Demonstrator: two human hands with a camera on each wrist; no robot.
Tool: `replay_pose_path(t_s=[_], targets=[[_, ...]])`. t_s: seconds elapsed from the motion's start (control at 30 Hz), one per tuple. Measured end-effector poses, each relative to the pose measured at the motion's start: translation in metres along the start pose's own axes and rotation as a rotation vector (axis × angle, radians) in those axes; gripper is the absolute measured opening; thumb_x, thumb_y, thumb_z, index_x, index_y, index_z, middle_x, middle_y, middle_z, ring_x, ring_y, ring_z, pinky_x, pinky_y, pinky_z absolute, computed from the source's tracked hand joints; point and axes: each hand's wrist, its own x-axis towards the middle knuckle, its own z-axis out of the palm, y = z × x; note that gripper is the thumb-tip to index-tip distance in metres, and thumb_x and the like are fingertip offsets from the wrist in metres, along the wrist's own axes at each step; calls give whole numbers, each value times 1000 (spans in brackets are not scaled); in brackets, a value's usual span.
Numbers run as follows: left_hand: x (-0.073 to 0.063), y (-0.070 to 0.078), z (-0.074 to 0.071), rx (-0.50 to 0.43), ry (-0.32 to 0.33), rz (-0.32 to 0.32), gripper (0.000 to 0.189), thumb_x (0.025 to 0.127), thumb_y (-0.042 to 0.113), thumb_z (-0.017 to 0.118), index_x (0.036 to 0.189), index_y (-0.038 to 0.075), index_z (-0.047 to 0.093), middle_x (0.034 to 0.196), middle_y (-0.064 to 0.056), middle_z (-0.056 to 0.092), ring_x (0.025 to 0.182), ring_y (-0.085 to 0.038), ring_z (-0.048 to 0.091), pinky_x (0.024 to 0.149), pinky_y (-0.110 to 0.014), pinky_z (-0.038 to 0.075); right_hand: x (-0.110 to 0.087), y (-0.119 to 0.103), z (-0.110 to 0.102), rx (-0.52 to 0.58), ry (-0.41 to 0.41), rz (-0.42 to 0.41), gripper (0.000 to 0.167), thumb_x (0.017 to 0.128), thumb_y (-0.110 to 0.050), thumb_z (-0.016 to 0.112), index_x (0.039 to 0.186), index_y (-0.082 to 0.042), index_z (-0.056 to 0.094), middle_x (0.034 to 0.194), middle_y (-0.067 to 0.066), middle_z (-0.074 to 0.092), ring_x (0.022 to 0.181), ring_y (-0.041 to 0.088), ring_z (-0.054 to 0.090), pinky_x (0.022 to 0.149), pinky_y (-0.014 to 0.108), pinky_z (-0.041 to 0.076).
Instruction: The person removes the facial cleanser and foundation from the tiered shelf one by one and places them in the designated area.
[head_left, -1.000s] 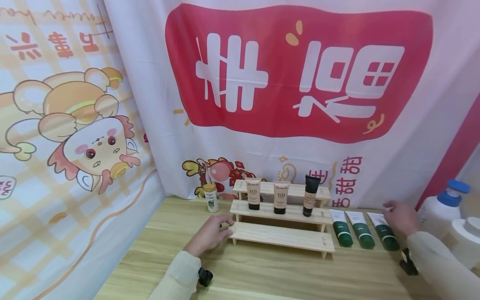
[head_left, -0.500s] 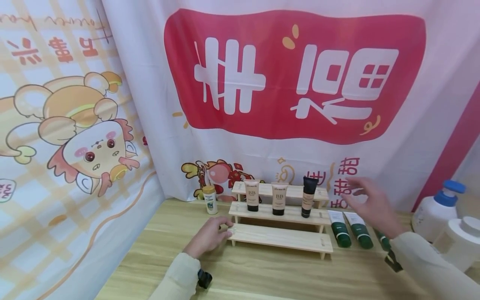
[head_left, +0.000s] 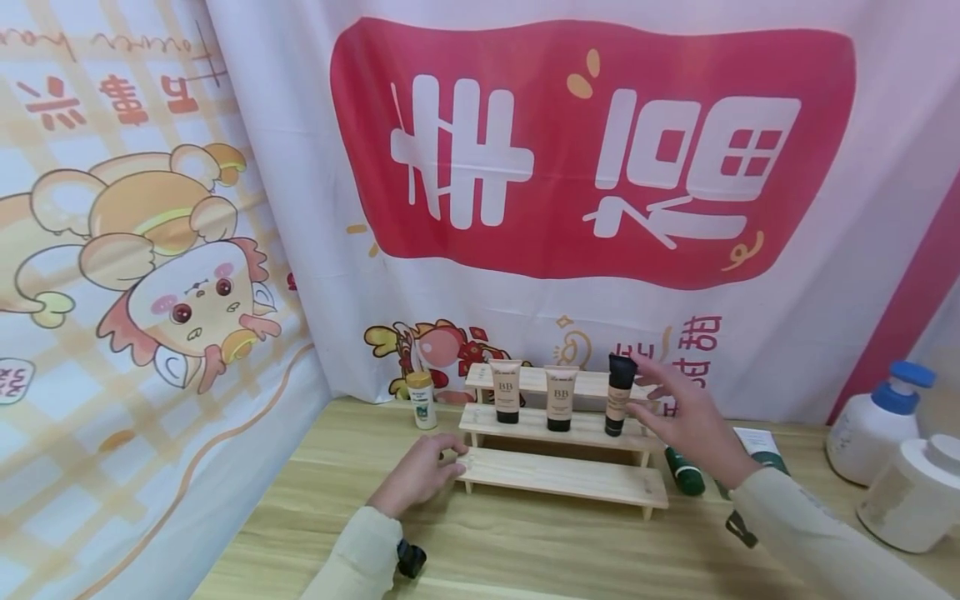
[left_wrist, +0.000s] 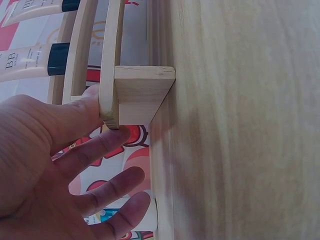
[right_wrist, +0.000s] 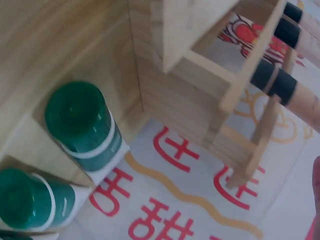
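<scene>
My left hand point(head_left: 422, 473) pinches the left end of a three-tier wooden display rack point(head_left: 562, 477), at its lowest step. In the left wrist view the thumb lies above the board point(left_wrist: 111, 65) and the index fingertip sits at its underside; the other fingers are spread. My right hand point(head_left: 686, 417) reaches a black and beige tube point(head_left: 619, 400) standing at the right of the middle step, thumb and fingertips spread beside it. In the right wrist view a fingertip point(right_wrist: 316, 185) shows apart from that tube's visible part. Two beige BB cream tubes point(head_left: 507, 390) point(head_left: 560, 397) stand to its left.
Green and white tubes point(head_left: 684, 473) lie on the table right of the rack, partly hidden by my right arm. A blue-topped pump bottle point(head_left: 873, 433) and a white jar point(head_left: 909, 504) stand far right. Left of the rack is a small yellow-capped bottle point(head_left: 422, 404). A printed cloth point(head_left: 300, 208) hangs behind.
My right hand has moved left, from beside the rightmost green and white tube to the black and beige tube on the rack. The left hand has stayed at the rack's end.
</scene>
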Motion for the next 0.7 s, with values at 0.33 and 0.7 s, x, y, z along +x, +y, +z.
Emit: replay_pose_path(t_s=[0.33,0.7], targets=[[-1,1,0,-9,-1,-6,20,89,15,66,109,15,65,130,-13,54,118,-33,50,96,-50,43,3,2,18,12,110,-44,79,74,-7,81,142,-18,42,108,-1,60,87,12,59,67,38,56],[1,-3,2,-4,-3,-30,19,90,17,66,109,18,65,131,-10,54,116,-31,51,94,-48,44,-2,1,31,-1,163,-53,76,78,-3,77,142,-20,40,87,-3,63,73,10,58,60,36,55]])
